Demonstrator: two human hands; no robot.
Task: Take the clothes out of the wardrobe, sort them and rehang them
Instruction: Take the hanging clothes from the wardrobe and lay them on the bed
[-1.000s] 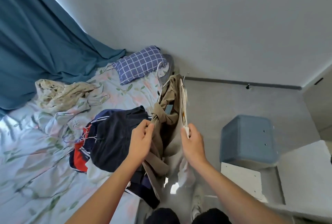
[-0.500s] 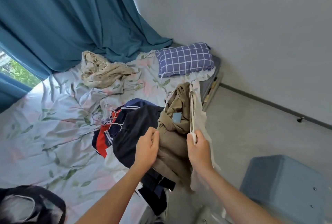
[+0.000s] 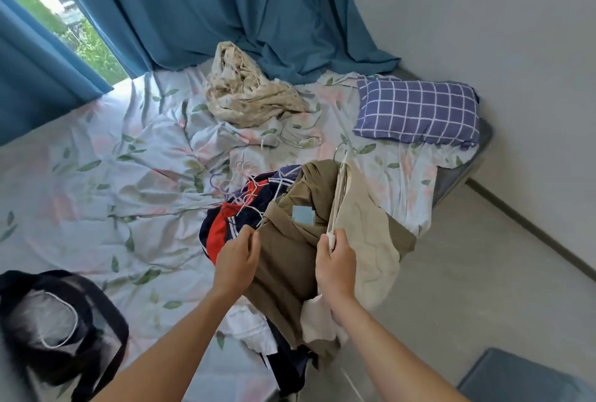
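An olive-brown garment (image 3: 290, 240) with a small blue tag lies over the bed's near edge, on a pile of navy and red clothes (image 3: 232, 224) with several thin hangers. My left hand (image 3: 237, 261) pinches the brown garment's left edge. My right hand (image 3: 335, 264) grips the end of a white hanger (image 3: 338, 195) that carries a beige garment (image 3: 367, 234), which hangs down to the right over the brown one. A crumpled cream floral cloth (image 3: 245, 92) sits farther back on the bed.
The bed (image 3: 96, 176) has a leaf-patterned sheet and a blue checked pillow (image 3: 416, 111) at its right end. Teal curtains (image 3: 193, 5) hang behind. A black mesh bag (image 3: 58, 321) lies bottom left. A blue-grey stool (image 3: 522, 379) stands on the floor bottom right.
The view has swung left and down toward the bed. Both hands have kept their hold, and the brown and beige garments have come down over the clothes pile.
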